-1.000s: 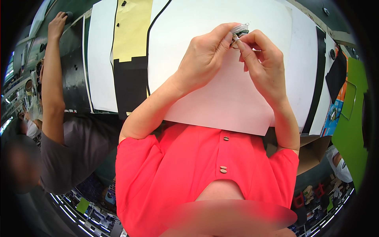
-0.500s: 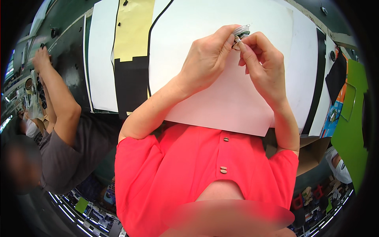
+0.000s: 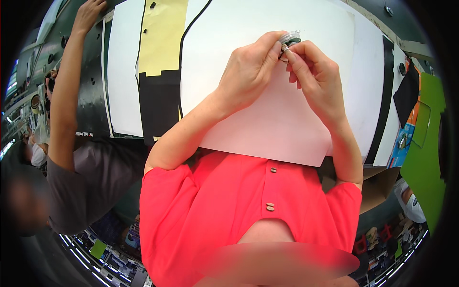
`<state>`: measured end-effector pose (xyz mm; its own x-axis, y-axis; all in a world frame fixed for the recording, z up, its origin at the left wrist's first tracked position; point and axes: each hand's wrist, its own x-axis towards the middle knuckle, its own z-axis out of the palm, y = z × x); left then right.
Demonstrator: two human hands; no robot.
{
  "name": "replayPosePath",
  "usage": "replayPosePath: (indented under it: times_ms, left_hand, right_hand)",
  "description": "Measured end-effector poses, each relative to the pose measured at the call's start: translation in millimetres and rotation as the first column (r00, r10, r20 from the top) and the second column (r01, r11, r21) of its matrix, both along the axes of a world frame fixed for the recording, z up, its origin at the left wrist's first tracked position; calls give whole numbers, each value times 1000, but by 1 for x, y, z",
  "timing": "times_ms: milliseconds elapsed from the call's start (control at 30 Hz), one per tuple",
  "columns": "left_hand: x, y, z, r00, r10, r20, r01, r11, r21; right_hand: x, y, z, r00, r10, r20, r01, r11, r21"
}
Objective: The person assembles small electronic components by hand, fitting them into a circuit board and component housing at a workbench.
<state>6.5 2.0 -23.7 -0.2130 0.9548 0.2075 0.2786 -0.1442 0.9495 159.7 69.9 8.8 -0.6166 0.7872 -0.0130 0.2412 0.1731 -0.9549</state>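
Note:
Both my hands meet above a large white sheet that covers the table before me. My left hand is closed on a small part with a clear, shiny cap and a dark green piece; its exact kind is too small to tell. Right beside it, my right hand pinches with thumb and forefinger at a small pale end of the same part. The other fingers of that hand are curled, and the fingertips hide most of what they grip.
To the left lie a yellow sheet and a black sheet, with a black cable alongside. A co-worker's arm reaches over the dark table at far left. At right are a black strip and a green board.
The co-worker's arm at the left has stretched farther forward and to the right. My own hands stay almost in place, with the part shifted very slightly between the fingers.

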Motion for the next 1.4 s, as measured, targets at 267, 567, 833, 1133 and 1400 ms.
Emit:
replayPosePath:
  times_ms: [267,567,833,1133,1400]
  left_hand:
    - [0,-2,0,999,-30,24,31,999,-18]
    - [-4,5,-2,983,-68,172,77,996,-46]
    - [-22,6,15,887,-162,432,246,958,-147]
    - [-20,1,14,921,-164,352,203,976,-77]
    - [-14,-1,15,973,-98,207,104,994,-18]
  right_hand:
    - [2,1,0,999,51,16,-51,998,26]
    - [0,9,3,998,58,32,-60,994,94]
    - [9,23,-8,999,21,-29,-12,959,284]
    - [10,20,-3,997,6,-80,-9,999,-32]
    - [5,13,-3,994,13,-108,-15,1000,-13]
